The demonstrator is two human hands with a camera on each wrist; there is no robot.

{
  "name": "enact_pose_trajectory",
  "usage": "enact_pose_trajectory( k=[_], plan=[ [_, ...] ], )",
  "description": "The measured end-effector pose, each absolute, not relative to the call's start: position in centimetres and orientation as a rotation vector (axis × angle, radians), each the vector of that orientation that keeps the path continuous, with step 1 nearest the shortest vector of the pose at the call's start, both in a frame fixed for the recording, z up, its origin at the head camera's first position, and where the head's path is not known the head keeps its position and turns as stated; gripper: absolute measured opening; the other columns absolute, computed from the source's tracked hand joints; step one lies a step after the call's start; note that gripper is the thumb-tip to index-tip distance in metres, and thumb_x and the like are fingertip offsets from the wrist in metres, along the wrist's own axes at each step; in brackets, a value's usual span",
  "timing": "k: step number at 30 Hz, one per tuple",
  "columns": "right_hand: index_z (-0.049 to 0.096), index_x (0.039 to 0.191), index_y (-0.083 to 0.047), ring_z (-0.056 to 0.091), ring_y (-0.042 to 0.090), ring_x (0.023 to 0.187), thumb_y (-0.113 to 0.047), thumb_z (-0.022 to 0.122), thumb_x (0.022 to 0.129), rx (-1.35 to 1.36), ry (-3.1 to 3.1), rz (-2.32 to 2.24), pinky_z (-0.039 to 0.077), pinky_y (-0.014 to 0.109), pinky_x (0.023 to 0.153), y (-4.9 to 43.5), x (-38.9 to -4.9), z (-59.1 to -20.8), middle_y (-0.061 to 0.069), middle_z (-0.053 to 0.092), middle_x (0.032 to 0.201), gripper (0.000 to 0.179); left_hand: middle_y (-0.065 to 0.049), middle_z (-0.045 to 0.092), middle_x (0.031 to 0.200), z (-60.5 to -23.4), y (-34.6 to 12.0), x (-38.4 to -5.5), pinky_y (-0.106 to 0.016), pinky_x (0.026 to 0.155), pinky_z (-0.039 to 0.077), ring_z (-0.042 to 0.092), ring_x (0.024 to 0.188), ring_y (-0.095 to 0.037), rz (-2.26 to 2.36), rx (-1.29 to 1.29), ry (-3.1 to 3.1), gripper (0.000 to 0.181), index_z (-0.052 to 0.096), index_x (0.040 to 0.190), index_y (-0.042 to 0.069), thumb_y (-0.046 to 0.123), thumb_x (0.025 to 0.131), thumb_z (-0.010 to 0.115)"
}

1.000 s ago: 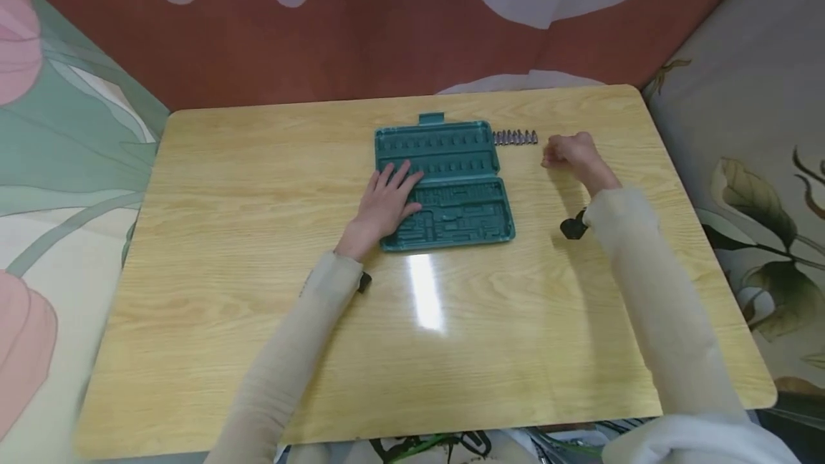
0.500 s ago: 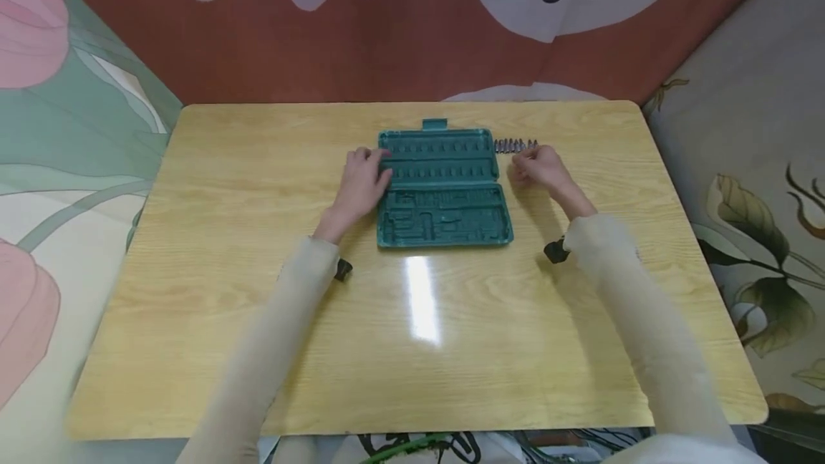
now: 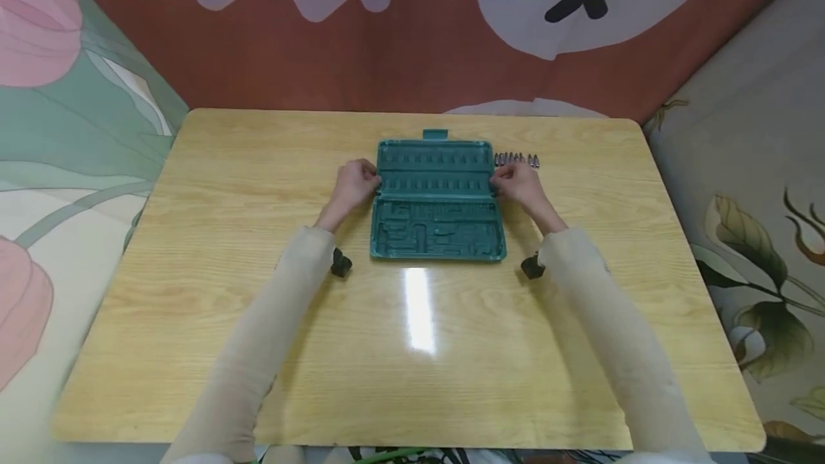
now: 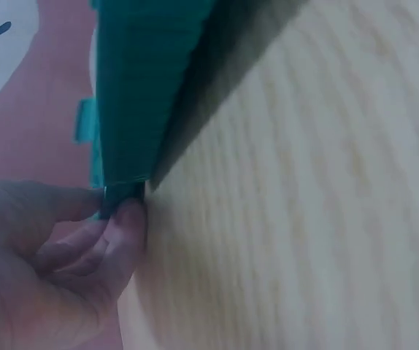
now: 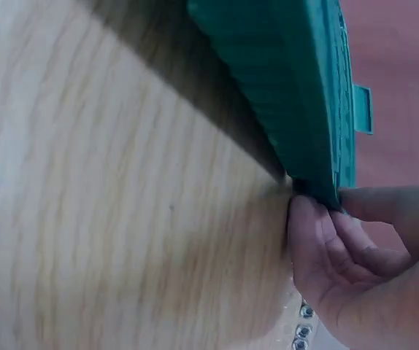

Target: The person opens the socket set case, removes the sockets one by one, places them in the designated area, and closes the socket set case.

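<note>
A dark green plastic tool case (image 3: pixel 438 231) lies spread open, its moulded slots facing up and a latch tab at the far edge. My left hand (image 3: pixel 353 183) pinches its left edge near the hinge between thumb and fingers. At the right edge, my right hand (image 3: pixel 520 185) pinches it the same way. Both wrist views show the underside of the case (image 4: pixel 140 80), with the near half tilted up off the table above a shadow. Several small metal bits (image 3: pixel 515 159) stand in a row just beyond my right hand.
The pale wooden table (image 3: pixel 213 292) carries the case near its far side. A printed red curtain (image 3: pixel 412 56) hangs behind it, and a floral cloth (image 3: pixel 741 185) is at the right. Cables (image 3: pixel 445 455) show below the near edge.
My left hand has gone from lying spread over the case to pinching its left edge. My right hand has moved left from the table to the right edge. The near half has tilted up.
</note>
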State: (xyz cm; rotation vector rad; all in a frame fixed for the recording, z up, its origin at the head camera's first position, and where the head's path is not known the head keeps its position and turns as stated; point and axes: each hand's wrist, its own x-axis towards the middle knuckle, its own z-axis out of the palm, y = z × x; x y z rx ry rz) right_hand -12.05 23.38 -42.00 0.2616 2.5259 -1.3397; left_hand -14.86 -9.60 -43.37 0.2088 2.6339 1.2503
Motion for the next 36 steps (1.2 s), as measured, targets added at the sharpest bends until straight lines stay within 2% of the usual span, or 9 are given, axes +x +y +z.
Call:
enact_pose_trajectory(
  k=[6, 9, 14, 17, 22, 24, 27, 31, 36],
  plan=[
    [0.052, 0.116, 0.010, 0.066, 0.027, 0.078, -0.006, 0.058, 0.096, 0.264, 2.456, -1.492, 0.057, 0.037, 0.073, 23.7, -11.5, -40.7, 0.020, 0.056, 0.103, 0.026, -0.022, 0.066, 0.100, -43.5, -10.0, -14.9, -0.036, 0.070, 0.052, 0.066, 0.086, -0.031, 1.422, 0.244, 2.582, 0.021, 0.054, 0.113, -0.004, 0.005, 0.095, 0.059],
    [0.050, 0.122, 0.007, 0.066, 0.025, 0.079, -0.005, 0.060, 0.095, 0.240, 2.434, -1.602, 0.056, 0.039, 0.075, 23.7, -11.7, -40.2, 0.018, 0.056, 0.103, 0.031, -0.022, 0.064, 0.101, -43.3, -10.5, -15.3, -0.037, 0.074, 0.052, 0.064, 0.090, -0.031, 1.543, 0.257, 2.551, 0.027, 0.053, 0.119, -0.003, 0.004, 0.094, 0.060],
    [0.047, 0.137, 0.004, 0.064, 0.019, 0.083, -0.001, 0.061, 0.093, 0.068, 2.559, -1.574, 0.056, 0.030, 0.070, 22.9, -12.6, -41.4, 0.022, 0.059, 0.109, 0.046, -0.021, 0.060, 0.100, -44.1, -11.8, -14.7, -0.040, 0.081, 0.050, 0.060, 0.092, -0.031, 1.589, 0.358, 2.583, 0.037, 0.050, 0.129, -0.005, 0.000, 0.093, 0.060],
    [0.051, 0.130, 0.005, 0.063, 0.026, 0.092, 0.004, 0.061, 0.091, -0.087, 2.704, -1.465, 0.055, 0.027, 0.068, 22.5, -13.2, -41.7, 0.023, 0.060, 0.108, 0.039, -0.021, 0.059, 0.099, -44.1, -12.3, -14.4, -0.042, 0.079, 0.051, 0.060, 0.093, -0.031, 1.585, 0.472, 2.630, 0.031, 0.050, 0.123, -0.006, -0.004, 0.093, 0.059],
    [0.053, 0.114, 0.003, 0.064, 0.037, 0.096, 0.008, 0.062, 0.089, -0.342, 2.906, -1.274, 0.051, 0.049, 0.084, 22.3, -13.2, -40.9, 0.022, 0.063, 0.107, 0.027, -0.019, 0.059, 0.098, -43.5, -12.3, -14.7, -0.041, 0.075, 0.053, 0.061, 0.094, -0.032, 1.464, 0.693, 2.778, 0.019, 0.048, 0.106, -0.003, -0.007, 0.091, 0.059],
    [0.053, 0.109, 0.004, 0.065, 0.038, 0.094, 0.008, 0.063, 0.088, -0.442, 2.953, -1.211, 0.040, 0.057, 0.098, 22.5, -12.9, -40.9, 0.023, 0.063, 0.110, 0.024, -0.018, 0.062, 0.101, -43.5, -12.3, -14.6, -0.040, 0.079, 0.053, 0.061, 0.097, -0.032, 1.401, 0.763, 2.811, 0.017, 0.048, 0.102, -0.002, -0.008, 0.091, 0.059],
    [0.053, 0.104, 0.002, 0.064, 0.036, 0.099, 0.012, 0.061, 0.088, -0.574, 2.960, -1.137, 0.039, 0.056, 0.098, 23.1, -12.1, -41.1, 0.018, 0.064, 0.116, 0.021, -0.017, 0.065, 0.110, -43.4, -12.3, -14.1, -0.041, 0.088, 0.050, 0.061, 0.106, -0.032, 1.332, 0.855, 2.790, 0.019, 0.050, 0.100, -0.001, -0.015, 0.089, 0.055],
    [0.054, 0.116, 0.001, 0.059, 0.034, 0.110, 0.019, 0.053, 0.088, -0.757, 2.928, -0.963, 0.051, 0.046, 0.081, 23.9, -10.9, -41.1, 0.016, 0.060, 0.127, 0.034, -0.015, 0.062, 0.123, -43.1, -12.5, -13.1, -0.043, 0.095, 0.046, 0.057, 0.114, -0.032, 1.141, 1.009, 2.784, 0.026, 0.052, 0.106, 0.000, -0.019, 0.088, 0.051],
    [0.046, 0.141, -0.003, 0.049, 0.034, 0.125, 0.018, 0.050, 0.092, -0.923, 2.875, -0.714, 0.046, 0.049, 0.093, 24.4, -8.8, -41.2, 0.017, 0.047, 0.143, 0.054, -0.021, 0.054, 0.132, -43.1, -12.7, -11.3, -0.041, 0.103, 0.040, 0.050, 0.125, -0.033, 0.878, 1.187, 2.786, 0.043, 0.051, 0.130, -0.004, -0.019, 0.090, 0.049]
  ],
)
